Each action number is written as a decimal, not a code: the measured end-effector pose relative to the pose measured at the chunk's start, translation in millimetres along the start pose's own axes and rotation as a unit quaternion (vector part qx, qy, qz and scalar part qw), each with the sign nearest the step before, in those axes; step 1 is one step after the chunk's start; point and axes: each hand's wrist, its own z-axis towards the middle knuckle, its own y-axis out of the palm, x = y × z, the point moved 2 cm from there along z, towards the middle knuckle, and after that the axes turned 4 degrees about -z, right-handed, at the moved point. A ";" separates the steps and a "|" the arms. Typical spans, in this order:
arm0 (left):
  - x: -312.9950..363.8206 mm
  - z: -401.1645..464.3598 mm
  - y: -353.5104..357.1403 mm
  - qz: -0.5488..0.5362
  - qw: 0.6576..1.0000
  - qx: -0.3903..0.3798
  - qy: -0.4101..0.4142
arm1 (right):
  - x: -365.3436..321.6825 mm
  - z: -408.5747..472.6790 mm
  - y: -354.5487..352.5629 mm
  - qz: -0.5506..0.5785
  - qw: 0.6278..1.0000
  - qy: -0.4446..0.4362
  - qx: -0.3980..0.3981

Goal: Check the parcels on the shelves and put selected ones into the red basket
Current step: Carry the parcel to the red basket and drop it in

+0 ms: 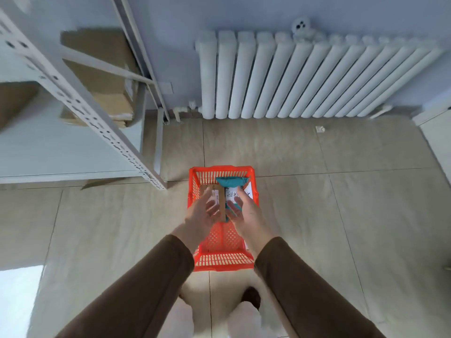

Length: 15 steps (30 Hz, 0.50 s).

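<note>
One red basket (pixel 223 240) on tiled floor between two outstretched arms, left hand (pixel 201 212) and right hand (pixel 246 213) above it, fingers spread, gripping nothing, one brown box (pixel 220 203) and two teal parcels (pixel 230 182) inside, three cardboard boxes (pixel 102 76) on shelf (pixel 73 98).

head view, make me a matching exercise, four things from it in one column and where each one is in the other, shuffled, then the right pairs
Things:
1. red basket
2. teal parcel
3. cardboard boxes
4. radiator

Places:
A. on the white metal shelves at the left
B. on the tiled floor, under the hands
C. against the wall at the back
D. inside the basket, at its far end

Pairs: 1-B, 2-D, 3-A, 4-C
</note>
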 end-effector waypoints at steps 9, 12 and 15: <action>161.2 -222.1 -6.3 -0.079 0.974 -0.085 0.196 | -118.9 -213.4 154.0 -0.080 0.978 -0.126 -0.144; 197.1 -284.2 -29.2 -0.088 0.957 -0.096 0.258 | -130.2 -265.2 200.3 -0.145 0.957 -0.158 -0.196; 232.2 -330.0 -63.3 -0.104 0.945 -0.080 0.301 | -128.0 -304.5 248.4 -0.184 0.938 -0.182 -0.231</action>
